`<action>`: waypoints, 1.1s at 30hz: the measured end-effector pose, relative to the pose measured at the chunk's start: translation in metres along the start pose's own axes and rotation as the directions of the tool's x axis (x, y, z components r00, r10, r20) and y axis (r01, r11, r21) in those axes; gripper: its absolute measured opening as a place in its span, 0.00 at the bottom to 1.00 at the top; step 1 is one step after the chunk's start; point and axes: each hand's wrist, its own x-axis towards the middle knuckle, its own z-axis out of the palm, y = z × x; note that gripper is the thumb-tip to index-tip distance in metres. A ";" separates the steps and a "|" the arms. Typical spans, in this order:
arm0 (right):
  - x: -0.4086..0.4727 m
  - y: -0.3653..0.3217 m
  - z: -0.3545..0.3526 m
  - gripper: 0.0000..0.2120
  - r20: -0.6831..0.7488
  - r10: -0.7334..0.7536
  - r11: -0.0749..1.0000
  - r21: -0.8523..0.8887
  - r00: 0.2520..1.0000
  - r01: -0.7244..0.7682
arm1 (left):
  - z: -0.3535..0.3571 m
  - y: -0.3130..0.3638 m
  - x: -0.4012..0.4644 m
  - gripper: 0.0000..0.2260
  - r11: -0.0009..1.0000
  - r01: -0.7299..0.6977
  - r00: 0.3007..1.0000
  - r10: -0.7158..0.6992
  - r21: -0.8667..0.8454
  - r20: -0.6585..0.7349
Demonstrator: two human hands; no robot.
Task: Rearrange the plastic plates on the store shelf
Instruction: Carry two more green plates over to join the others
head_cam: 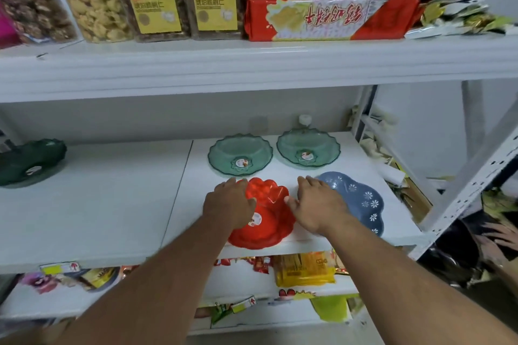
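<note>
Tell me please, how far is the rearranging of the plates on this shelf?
Looks done: two green plates sit side by side at the back. In hand: the left hand rests on the red plate; the right hand lies across the blue plate. Probably left: the dark green plate sits apart at the far left.

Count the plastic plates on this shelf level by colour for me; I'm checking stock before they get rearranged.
Light green plates: 2
Red plate: 1, under the left hand
Blue plate: 1, beside the right hand
Dark green plate: 1, far left
Total: 5
</note>
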 end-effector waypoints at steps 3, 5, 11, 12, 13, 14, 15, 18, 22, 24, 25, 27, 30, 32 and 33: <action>0.021 0.009 -0.002 0.33 -0.017 0.008 1.000 -0.022 1.000 -0.008 | 0.006 -0.001 0.030 0.28 1.000 0.005 1.000 -0.005 -0.023 -0.010; 0.035 0.015 -0.003 0.31 -0.028 0.013 0.999 -0.036 1.000 -0.014 | 0.012 -0.001 0.049 0.29 0.999 0.015 1.000 -0.016 -0.040 -0.014; 0.071 0.033 -0.001 0.30 -0.019 0.073 0.997 -0.028 0.997 -0.074 | 0.027 -0.002 0.091 0.28 0.992 0.060 0.998 -0.060 -0.110 0.001; 0.076 0.035 -0.001 0.30 -0.014 0.081 0.996 -0.028 0.997 -0.082 | 0.028 -0.003 0.096 0.28 0.990 0.075 0.997 -0.075 -0.119 0.005; 0.082 0.038 -0.002 0.30 -0.018 0.087 0.996 -0.022 0.996 -0.088 | 0.027 -0.003 0.100 0.28 0.987 0.096 0.995 -0.095 -0.128 0.013; 0.088 0.041 -0.002 0.29 -0.021 0.099 0.995 -0.007 0.995 -0.099 | 0.027 -0.004 0.105 0.27 0.982 0.118 0.993 -0.117 -0.146 0.013; 0.096 0.046 -0.002 0.28 -0.025 0.115 0.993 0.021 0.993 -0.114 | 0.027 -0.005 0.110 0.27 0.974 0.140 0.990 -0.141 -0.176 0.008; 0.124 0.064 0.001 0.27 -0.008 0.207 0.968 0.150 0.978 -0.203 | 0.027 -0.015 0.128 0.26 0.934 0.235 0.969 -0.246 -0.268 -0.007; 0.159 0.093 0.008 0.26 0.029 0.366 0.855 0.386 0.930 -0.348 | 0.032 -0.033 0.146 0.28 0.777 0.410 0.892 -0.451 -0.477 0.032; 0.174 0.110 0.012 0.25 0.057 0.431 0.799 0.440 0.901 -0.410 | 0.037 -0.039 0.155 0.26 0.684 0.467 0.846 -0.530 -0.560 0.058; 0.181 0.117 0.012 0.24 0.068 0.454 0.775 0.461 0.888 -0.432 | 0.038 -0.041 0.160 0.25 0.634 0.498 0.820 -0.565 -0.591 0.084; 0.195 0.128 0.014 0.23 0.093 0.486 0.737 0.492 0.869 -0.464 | 0.041 -0.046 0.172 0.22 0.539 0.518 0.787 -0.604 -0.665 0.124; 0.211 0.136 0.016 0.17 0.139 0.455 0.763 0.449 0.880 -0.465 | 0.048 -0.052 0.180 0.17 0.441 0.508 0.779 -0.602 -0.739 0.176; 0.221 0.137 0.018 0.10 0.162 0.457 0.769 0.423 0.875 -0.480 | 0.056 -0.055 0.184 0.17 0.575 0.564 0.788 -0.589 -0.593 0.179; 0.225 0.140 0.021 0.11 0.158 0.469 0.769 0.411 0.869 -0.490 | 0.061 -0.060 0.186 0.17 0.647 0.525 0.818 -0.563 -0.553 0.118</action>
